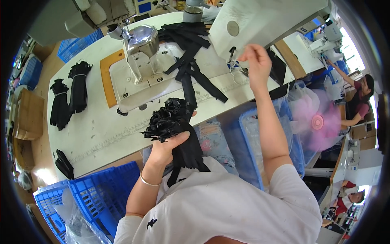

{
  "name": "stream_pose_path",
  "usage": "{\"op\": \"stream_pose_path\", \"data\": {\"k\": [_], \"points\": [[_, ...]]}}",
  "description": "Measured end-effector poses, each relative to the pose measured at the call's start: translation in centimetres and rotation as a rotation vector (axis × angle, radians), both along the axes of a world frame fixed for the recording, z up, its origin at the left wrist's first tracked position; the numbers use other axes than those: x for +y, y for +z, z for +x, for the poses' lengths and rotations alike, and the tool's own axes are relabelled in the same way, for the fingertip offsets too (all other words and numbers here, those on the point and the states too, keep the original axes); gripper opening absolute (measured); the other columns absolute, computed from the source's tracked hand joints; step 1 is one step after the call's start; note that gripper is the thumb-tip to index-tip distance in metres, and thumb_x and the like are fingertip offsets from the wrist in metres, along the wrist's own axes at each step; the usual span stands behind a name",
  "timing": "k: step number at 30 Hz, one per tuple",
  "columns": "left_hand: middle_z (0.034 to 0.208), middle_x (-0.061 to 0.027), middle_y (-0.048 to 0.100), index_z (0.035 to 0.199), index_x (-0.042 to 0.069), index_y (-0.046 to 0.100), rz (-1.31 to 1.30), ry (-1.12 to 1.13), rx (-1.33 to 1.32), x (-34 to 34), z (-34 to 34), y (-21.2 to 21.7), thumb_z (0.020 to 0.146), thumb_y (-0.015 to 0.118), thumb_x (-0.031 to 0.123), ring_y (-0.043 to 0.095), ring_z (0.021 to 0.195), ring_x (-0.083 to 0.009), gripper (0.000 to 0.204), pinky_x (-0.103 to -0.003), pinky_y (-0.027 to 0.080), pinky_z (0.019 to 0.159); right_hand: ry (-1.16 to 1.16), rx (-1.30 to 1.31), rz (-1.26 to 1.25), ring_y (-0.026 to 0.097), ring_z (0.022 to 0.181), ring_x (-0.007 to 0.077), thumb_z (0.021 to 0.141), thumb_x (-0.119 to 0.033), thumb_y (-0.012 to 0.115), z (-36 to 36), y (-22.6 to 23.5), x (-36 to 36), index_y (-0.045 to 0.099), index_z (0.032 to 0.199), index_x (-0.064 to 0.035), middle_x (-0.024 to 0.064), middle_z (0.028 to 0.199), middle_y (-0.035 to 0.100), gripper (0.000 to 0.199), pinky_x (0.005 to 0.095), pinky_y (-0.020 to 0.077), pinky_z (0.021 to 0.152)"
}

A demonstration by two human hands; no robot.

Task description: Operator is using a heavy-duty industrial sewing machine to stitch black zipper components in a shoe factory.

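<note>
White bench (93,126) carries 1 grey-white sewing machine (140,61), set centre w/ black fabric strips (191,65) fanned just behind needle, within reach. 3 tied black strip bundles (69,97) parked at bench's left, apart from work. Left hand (164,148) clamps 1 thick bunch of black strips (174,122) near chest; right hand (254,61) raised, fingers pinching thin thread by machine head
</note>
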State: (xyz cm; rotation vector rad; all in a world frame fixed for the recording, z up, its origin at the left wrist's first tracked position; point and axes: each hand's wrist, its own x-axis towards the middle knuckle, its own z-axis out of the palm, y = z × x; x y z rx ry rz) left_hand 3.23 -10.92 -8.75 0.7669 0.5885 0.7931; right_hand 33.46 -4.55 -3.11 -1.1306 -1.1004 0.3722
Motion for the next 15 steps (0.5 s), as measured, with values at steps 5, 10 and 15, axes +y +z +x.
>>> {"op": "stream_pose_path", "data": {"k": [5,10,15], "points": [[0.081,-0.0108,0.063,0.115,-0.002,0.052,0.099,-0.011,0.072,-0.8,-0.5,0.8,0.075,0.068,0.015,0.063,0.074,-0.0189,0.047,-0.03,0.052,0.068,-0.159,-0.279,-0.013,0.056,0.063,0.0071,0.089,-0.012,0.059,0.0,0.3,-0.6,0.063,0.092,-0.0005,0.0016,0.067,0.061,0.012,0.023,0.045,0.061],[0.081,-0.0117,0.063,0.113,-0.003,0.052,0.089,-0.026,0.045,-0.4,-0.1,0.3,0.076,0.067,0.013,0.063,0.073,-0.0195,0.043,-0.031,0.052,0.068,-0.095,-0.368,-0.32,0.054,0.059,0.0078,0.09,-0.013,0.059,-0.8,0.8,-1.0,0.063,0.091,-0.001,0.0023,0.066,0.059,0.013,0.0235,0.0455,0.06],[0.081,-0.0125,0.064,0.112,-0.003,0.052,0.119,-0.025,0.04,-0.2,0.1,0.1,0.077,0.066,0.013,0.063,0.073,-0.0199,0.041,-0.031,0.053,0.067,0.049,-0.254,-0.462,0.05,0.054,0.0055,0.09,-0.015,0.06,-0.9,0.2,-1.6,0.063,0.09,-0.0017,0.0005,0.064,0.056,0.014,0.0208,0.0419,0.052]]}}
